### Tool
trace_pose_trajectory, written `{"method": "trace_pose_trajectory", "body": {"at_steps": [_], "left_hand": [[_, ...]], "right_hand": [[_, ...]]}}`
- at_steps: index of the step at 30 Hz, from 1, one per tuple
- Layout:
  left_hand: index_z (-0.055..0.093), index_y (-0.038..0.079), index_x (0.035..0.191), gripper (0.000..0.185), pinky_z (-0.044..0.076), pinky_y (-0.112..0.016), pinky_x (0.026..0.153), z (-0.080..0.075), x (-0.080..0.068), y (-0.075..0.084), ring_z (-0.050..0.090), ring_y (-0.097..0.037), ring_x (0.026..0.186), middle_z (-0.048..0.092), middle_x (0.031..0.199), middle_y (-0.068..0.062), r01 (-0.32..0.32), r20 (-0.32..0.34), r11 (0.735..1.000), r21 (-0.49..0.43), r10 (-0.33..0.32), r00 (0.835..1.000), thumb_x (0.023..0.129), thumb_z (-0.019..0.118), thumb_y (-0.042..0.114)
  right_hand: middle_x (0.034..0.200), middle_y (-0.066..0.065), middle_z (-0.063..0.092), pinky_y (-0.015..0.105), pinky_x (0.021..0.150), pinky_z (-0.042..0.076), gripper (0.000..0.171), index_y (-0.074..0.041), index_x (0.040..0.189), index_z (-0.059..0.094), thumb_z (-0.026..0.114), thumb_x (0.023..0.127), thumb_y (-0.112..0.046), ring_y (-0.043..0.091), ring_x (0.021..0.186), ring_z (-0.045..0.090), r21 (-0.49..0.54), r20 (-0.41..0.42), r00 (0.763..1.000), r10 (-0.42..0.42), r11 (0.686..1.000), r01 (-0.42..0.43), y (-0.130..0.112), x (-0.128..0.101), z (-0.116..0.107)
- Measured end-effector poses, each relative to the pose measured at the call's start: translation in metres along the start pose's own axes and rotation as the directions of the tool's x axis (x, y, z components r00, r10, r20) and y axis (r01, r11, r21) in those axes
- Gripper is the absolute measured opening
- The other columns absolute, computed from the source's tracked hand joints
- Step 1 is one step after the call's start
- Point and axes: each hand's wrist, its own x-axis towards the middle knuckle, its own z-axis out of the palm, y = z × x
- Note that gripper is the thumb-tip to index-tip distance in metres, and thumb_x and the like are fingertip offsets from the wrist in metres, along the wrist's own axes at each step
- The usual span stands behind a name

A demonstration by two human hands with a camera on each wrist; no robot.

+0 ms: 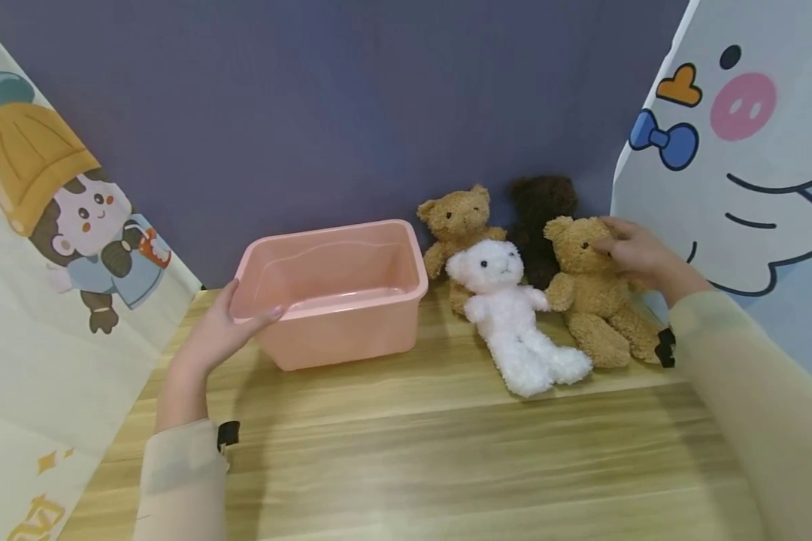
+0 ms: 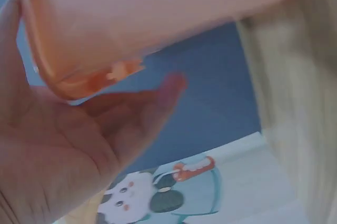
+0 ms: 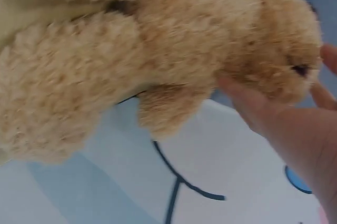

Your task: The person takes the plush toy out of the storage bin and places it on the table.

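Note:
My left hand (image 1: 226,327) touches the left front corner of a pink plastic bin (image 1: 338,330). Its thumb lies over the front rim and its fingers reach along the left side. In the left wrist view these fingers (image 2: 139,121) are nearly straight, slightly off the bin's wall. At the right, my right hand (image 1: 639,255) grips the head of a light brown teddy bear (image 1: 592,297), thumb at the neck in the right wrist view. Left of this bear, a white teddy bear (image 1: 507,315) lies on its back. Behind are a tan teddy bear (image 1: 456,218) and a partly hidden dark brown plush (image 1: 541,210).
A wood-grain table (image 1: 446,466) carries the bin and plush toys. Behind them rises a dark blue-grey wall (image 1: 311,113). Pale panels with printed cartoons stand at the left (image 1: 13,338) and right (image 1: 798,225), the right one close to my right hand.

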Motion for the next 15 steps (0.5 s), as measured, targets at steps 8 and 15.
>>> {"method": "trace_pose_trajectory", "body": {"at_steps": [8,15], "left_hand": [[0.018,0.011,0.172,0.101,0.021,-0.082,0.122,-0.004,-0.011,0.053,0.016,-0.061,0.159,0.013,0.175,-0.031,-0.138,-0.166,0.977,0.159,0.165,0.972,0.1,0.055,0.073],[0.032,0.013,0.169,0.081,0.019,-0.066,0.132,0.027,-0.024,0.123,0.022,-0.047,0.163,0.031,0.174,-0.021,-0.344,-0.159,0.907,0.243,0.387,0.908,0.109,0.038,0.067]], "right_hand": [[0.167,0.017,-0.043,0.088,0.117,0.0,0.088,-0.025,0.17,-0.016,0.033,0.109,-0.066,0.057,0.153,-0.033,-0.23,0.028,0.999,-0.03,0.973,0.036,-0.041,-0.024,0.014],[0.174,0.022,-0.028,0.088,0.118,0.008,0.085,-0.026,0.173,-0.004,0.029,0.108,-0.07,0.067,0.156,-0.007,-0.403,-0.013,0.991,-0.135,0.907,0.118,-0.093,-0.057,0.058]]}}
